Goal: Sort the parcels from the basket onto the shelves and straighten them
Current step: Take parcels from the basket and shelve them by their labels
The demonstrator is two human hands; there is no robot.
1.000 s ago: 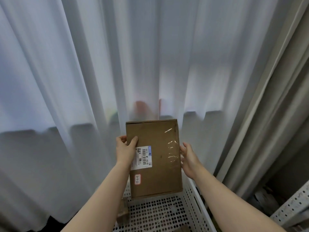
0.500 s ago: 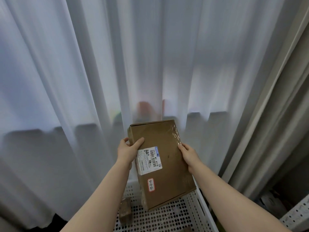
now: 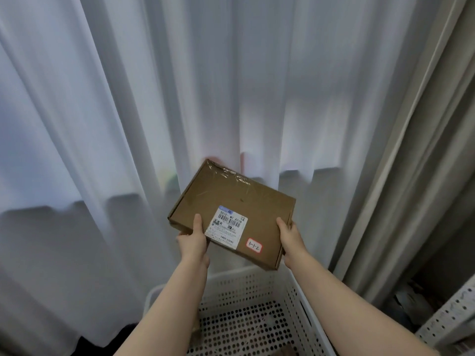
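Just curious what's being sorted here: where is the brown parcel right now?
In the head view the brown parcel is near the centre, gripped by the left hand and right hand, above the white basket, before the curtain.

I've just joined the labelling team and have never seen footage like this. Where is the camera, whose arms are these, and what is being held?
There is no machine here: a person works with bare hands. Every picture comes from one wide-angle camera worn on the person's head. It looks forward and down, so the arms enter from the bottom edge. The left hand and the right hand hold a flat cardboard parcel in the air, one at each side, thumbs on top. The parcel carries a white printed label and a small red-edged sticker handwritten 3-1-2. Below it stands a white perforated basket. A pale curtain hangs behind, and a perforated shelf post shows at the lower right.
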